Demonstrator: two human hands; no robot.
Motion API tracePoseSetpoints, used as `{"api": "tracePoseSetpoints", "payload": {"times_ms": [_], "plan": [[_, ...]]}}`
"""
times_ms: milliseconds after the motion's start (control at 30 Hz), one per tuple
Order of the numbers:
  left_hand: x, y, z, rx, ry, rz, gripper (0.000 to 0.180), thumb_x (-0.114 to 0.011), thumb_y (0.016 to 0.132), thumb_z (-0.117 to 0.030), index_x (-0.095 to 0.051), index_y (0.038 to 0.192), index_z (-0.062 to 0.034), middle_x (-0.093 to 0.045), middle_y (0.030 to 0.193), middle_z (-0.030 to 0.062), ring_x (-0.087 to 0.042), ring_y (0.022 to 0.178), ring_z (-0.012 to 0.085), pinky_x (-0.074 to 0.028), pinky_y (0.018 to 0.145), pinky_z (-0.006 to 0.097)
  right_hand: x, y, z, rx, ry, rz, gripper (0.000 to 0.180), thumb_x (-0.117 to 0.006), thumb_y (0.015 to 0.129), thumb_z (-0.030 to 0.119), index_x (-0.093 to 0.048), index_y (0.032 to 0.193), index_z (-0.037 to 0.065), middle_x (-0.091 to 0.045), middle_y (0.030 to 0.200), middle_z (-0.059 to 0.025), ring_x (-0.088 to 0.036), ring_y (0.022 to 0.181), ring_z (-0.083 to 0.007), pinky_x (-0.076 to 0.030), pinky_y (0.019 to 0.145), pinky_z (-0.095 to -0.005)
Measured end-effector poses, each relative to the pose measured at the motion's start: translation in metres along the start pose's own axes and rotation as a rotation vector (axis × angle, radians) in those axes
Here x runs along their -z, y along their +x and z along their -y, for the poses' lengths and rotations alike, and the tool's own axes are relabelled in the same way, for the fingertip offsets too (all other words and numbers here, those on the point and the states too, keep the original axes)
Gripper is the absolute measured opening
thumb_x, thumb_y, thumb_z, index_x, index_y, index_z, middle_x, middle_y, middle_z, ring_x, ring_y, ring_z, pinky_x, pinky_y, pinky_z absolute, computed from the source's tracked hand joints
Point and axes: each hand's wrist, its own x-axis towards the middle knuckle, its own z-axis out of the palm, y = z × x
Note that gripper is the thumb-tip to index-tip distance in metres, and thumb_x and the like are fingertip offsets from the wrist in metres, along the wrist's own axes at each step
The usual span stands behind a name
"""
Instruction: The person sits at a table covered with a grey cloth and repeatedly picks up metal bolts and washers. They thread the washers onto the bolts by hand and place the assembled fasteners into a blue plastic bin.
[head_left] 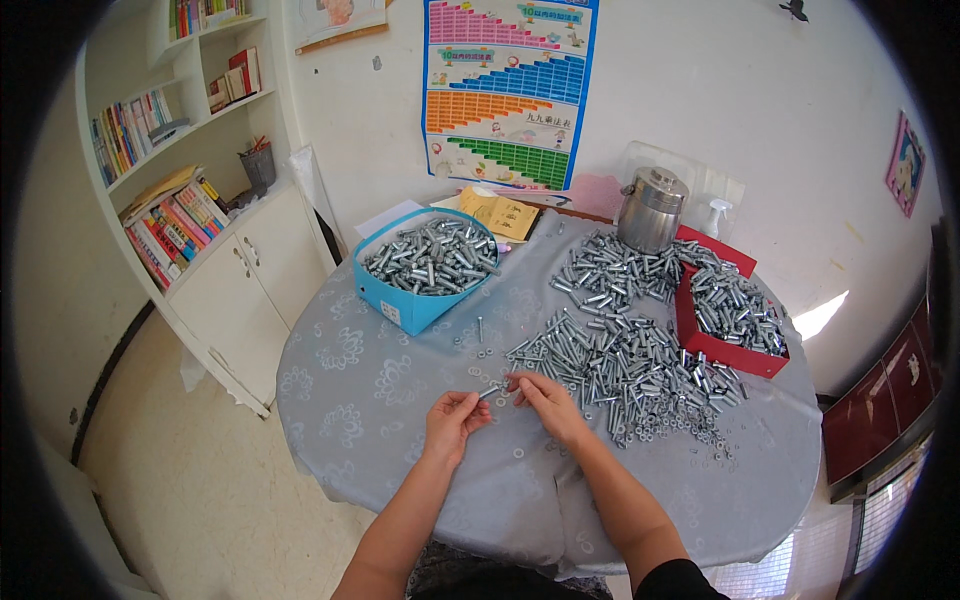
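Note:
My left hand (452,419) and my right hand (546,401) meet over the grey patterned tablecloth (370,400), together pinching one small metal bolt (492,392) between their fingertips. Just right of my right hand spreads a large loose pile of silver bolts (620,350) with small washers scattered along its near edge. A blue box (425,262) heaped with bolts stands at the far left of the table. A red box (735,318) with more bolts lies at the far right.
A steel lidded pot (651,208) and a spray bottle (714,216) stand at the table's back by the wall. Yellow paper packets (500,212) lie behind the blue box. A white bookshelf cabinet (205,200) fills the left side; a dark red cabinet (890,390) is at right.

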Motion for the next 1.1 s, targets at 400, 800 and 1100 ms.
{"api": "tracePoseSetpoints", "payload": {"times_ms": [400, 800, 1100], "plan": [[-0.002, -0.001, -0.001, -0.026, 0.055, -0.015, 0.012, -0.058, 0.082, -0.007, -0.051, 0.087, 0.0009, -0.059, 0.079, 0.0130, -0.060, 0.068, 0.0189, -0.054, 0.062, 0.030, 0.004, -0.001, -0.004, -0.080, -0.071, 0.070, 0.039, -0.039, 0.093, 0.030, -0.060, 0.092, -0.003, -0.060, 0.079, -0.0069, -0.054, 0.072, -0.0120, -0.044, 0.069, -0.0240], [-0.004, 0.020, -0.015, -0.243, 0.020, -0.272, 0.015, -0.058, 0.081, -0.006, -0.047, 0.088, 0.0029, -0.058, 0.082, 0.0137, -0.059, 0.072, 0.0200, -0.054, 0.065, 0.032, 0.025, 0.004, -0.008, -0.063, 0.018, -0.215, 0.043, -0.044, 0.090, 0.033, -0.063, 0.073, -0.002, -0.061, 0.068, -0.0060, -0.054, 0.062, -0.0107, -0.043, 0.059, -0.0231], [-0.040, 0.141, -0.130, -0.485, 0.334, -0.125, 0.029, -0.058, 0.081, -0.008, -0.050, 0.106, 0.0040, -0.059, 0.091, 0.0097, -0.059, 0.081, 0.0162, -0.049, 0.072, 0.027, 0.042, 0.006, -0.005, -0.019, 0.135, -0.319, 0.039, -0.045, 0.090, 0.031, -0.062, 0.075, -0.001, -0.061, 0.068, -0.0039, -0.053, 0.061, -0.0091, -0.040, 0.056, -0.0217]]}}
